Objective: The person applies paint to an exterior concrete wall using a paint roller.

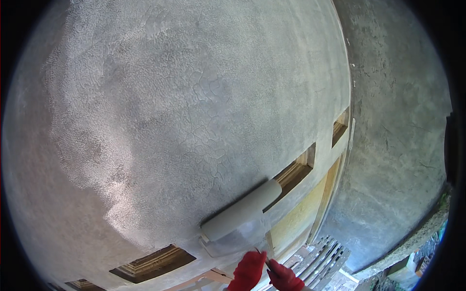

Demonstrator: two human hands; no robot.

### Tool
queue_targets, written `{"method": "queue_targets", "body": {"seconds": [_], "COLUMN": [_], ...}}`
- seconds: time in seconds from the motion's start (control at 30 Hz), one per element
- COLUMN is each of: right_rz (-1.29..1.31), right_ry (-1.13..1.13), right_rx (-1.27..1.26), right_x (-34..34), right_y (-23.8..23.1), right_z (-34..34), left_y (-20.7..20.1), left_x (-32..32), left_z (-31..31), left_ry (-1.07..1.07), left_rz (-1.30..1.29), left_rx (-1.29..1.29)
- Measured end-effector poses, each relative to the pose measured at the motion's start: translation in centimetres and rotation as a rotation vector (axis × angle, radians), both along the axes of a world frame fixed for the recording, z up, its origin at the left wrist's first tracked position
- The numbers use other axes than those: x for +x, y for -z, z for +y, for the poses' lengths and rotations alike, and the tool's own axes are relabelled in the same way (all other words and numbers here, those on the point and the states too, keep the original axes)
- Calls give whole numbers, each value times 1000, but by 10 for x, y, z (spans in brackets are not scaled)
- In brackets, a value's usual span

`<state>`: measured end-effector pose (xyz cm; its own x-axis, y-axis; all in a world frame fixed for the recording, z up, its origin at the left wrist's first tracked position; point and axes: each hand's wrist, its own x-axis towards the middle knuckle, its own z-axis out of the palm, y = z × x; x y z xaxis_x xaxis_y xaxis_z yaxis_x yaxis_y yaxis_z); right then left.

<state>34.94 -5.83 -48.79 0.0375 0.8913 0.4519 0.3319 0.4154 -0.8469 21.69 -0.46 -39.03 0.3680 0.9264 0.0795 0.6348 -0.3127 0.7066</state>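
A paint roller with a wide grey sleeve [241,209] lies against the grey wall, slanting up to the right, beside a recessed opening. Below the sleeve, its bent frame runs down toward my hands. Both wear red gloves at the lower edge. My left hand [247,270] is closed around the roller's thin handle. Close beside it, my right hand [285,276] is also closed on the handle, a short dark piece of which shows between the gloves.
The wall [160,97] has a wet-looking, stippled, pale coat over much of it; its left part looks browner and duller. Several wood-lined openings [153,264] break the wall. A plain grey wall [388,121] adjoins at right. Weathered wooden slats [325,262] lie below.
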Motion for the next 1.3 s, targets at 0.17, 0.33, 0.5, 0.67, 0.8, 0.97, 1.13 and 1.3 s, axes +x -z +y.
{"method": "queue_targets", "body": {"seconds": [0.17, 0.33, 0.5, 0.67, 0.8, 0.97, 1.13, 1.3], "right_rz": [-52, -14, -18, 62, 100, 145, -9, -31], "right_ry": [48, -7, -51, 7, 10, -21, 32, 4], "right_rx": [226, 136, 79, 87, 1, -472, -737, -581], "right_x": [-7, -10, -12, -18, -20, -8, 8, 11], "right_y": [-98, -135, -43, -70, -76, -4, 58, 108], "right_z": [45, 44, 11, 28, 33, -16, -53, -68], "left_y": [-77, -100, 1, -47, -45, 68, 146, 190], "left_x": [28, 38, 43, 45, 45, 49, 51, 48], "left_z": [32, 37, 8, 21, 29, -2, -25, -31], "left_ry": [-121, -59, -182, -184, -165, -217, -325, -439], "left_rz": [-996, -1138, -1180, -1134, -1219, -1276, -1164, -1151], "left_rx": [27, -11, -266, -176, -99, -297, -584, -782]}}
